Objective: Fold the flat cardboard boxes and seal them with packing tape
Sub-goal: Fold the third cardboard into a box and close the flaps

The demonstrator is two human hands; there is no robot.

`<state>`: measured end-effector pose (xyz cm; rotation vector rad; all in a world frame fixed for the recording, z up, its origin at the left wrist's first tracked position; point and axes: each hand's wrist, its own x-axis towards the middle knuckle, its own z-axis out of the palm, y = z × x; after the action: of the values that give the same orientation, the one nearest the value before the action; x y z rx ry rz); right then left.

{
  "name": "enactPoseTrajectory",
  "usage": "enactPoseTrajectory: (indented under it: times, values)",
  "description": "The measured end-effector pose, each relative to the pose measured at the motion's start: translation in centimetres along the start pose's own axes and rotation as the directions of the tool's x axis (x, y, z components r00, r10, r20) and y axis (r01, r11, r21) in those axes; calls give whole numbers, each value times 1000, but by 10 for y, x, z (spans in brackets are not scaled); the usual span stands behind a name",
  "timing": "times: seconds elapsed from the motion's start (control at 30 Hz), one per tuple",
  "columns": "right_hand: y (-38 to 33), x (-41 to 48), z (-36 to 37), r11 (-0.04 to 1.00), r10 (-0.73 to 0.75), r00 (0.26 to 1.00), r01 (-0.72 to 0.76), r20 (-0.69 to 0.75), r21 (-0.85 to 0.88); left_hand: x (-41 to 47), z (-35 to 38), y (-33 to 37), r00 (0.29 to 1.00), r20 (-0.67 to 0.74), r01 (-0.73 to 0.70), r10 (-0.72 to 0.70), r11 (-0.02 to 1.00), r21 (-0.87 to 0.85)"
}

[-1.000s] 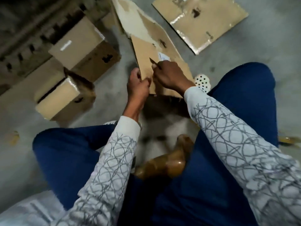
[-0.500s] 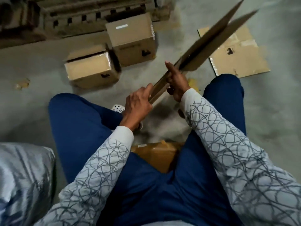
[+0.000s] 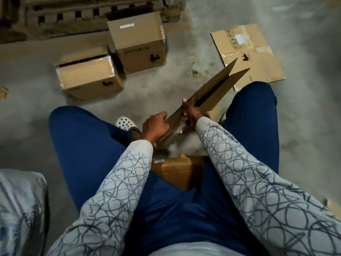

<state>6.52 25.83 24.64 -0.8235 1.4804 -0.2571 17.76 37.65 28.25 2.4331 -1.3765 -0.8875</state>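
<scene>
Cardboard flat box (image 3: 212,93) gripped edge-up between both hands: left (image 3: 156,126), right (image 3: 191,113).

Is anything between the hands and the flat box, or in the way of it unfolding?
Nothing visible. The left hand and right hand both grip the flat box at its near end. The folded boxes stand apart from it, farther left on the floor.

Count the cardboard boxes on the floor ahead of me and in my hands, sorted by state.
Folded-up boxes: 2, near box and far box
Flat box on the floor: 1
Held box, gripped by left hand and right hand: 1
Total: 4
</scene>
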Motion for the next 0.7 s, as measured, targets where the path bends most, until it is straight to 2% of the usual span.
enactPoseTrajectory:
  times: [0.2,0.33,0.4,0.5,0.57,0.7]
  values:
    - [12,11,-18,993,-85,991,76,-108,-85,13,7,3,990,85,125,-114,984,-130]
    - [15,20,-23,990,-90,986,72,-140,-123,13,13,6,971,197,169,-139,975,-146]
    - [20,27,-22,996,-53,991,43,-127,-83,14,12,7,965,209,182,-157,978,-106]
    - [12,8,-16,996,-77,981,82,-176,21,19,9,4,966,195,179,-167,983,-43]
    - [5,-5,-14,992,-75,990,87,-122,96,21,5,3,968,179,180,-173,984,-19]
    - [5,-7,-16,973,6,999,3,-39,231,18,-3,6,990,-35,142,-138,983,115]
